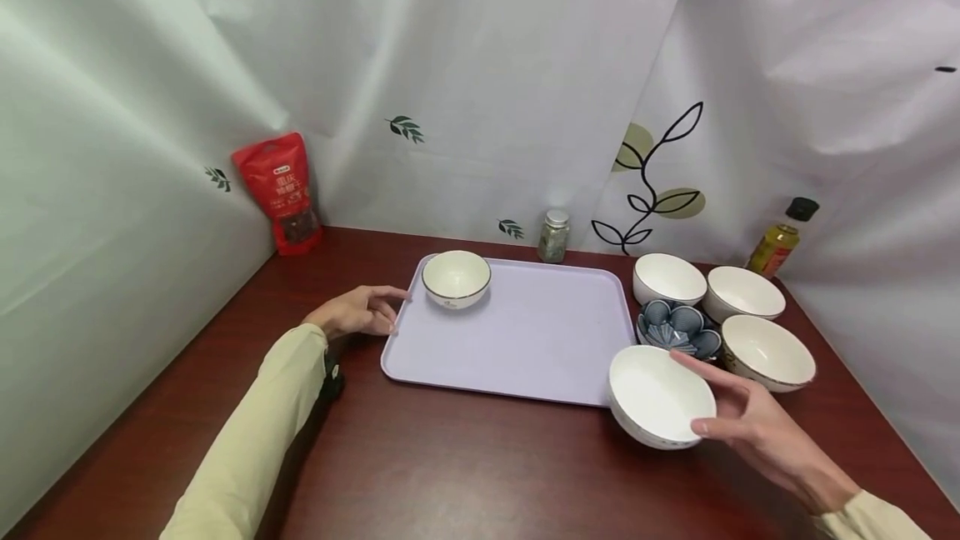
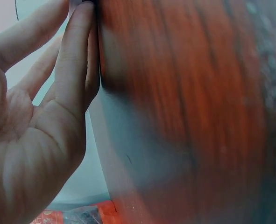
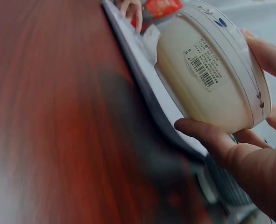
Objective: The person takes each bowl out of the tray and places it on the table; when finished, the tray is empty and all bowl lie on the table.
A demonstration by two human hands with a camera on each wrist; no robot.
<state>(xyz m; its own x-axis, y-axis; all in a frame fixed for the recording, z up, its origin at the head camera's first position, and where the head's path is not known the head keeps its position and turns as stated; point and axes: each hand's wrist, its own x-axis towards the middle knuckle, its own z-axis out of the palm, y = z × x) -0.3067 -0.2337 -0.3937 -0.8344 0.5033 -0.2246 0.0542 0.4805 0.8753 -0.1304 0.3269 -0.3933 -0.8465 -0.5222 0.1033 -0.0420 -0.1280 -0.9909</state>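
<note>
My right hand [image 1: 757, 423] grips a white bowl [image 1: 658, 397] by its right side, over the front right corner of the lavender tray [image 1: 525, 340]. In the right wrist view the bowl's underside with a barcode label [image 3: 204, 66] shows, and the thumb presses its outer wall. At the tray's left edge rests my left hand [image 1: 363, 311], fingertips right at the rim. The left wrist view shows this left hand [image 2: 44, 93] with long, fairly straight fingers low beside the wooden table. On the tray's back left corner stands another white bowl [image 1: 456, 277] with a dark rim.
Right of the tray stand white bowls [image 1: 742, 292] and a blue petal-shaped bowl [image 1: 678, 327]. Behind them is an oil bottle [image 1: 780, 240]. A small spice jar [image 1: 553, 237] stands behind the tray, a red pouch [image 1: 281, 190] at the back left.
</note>
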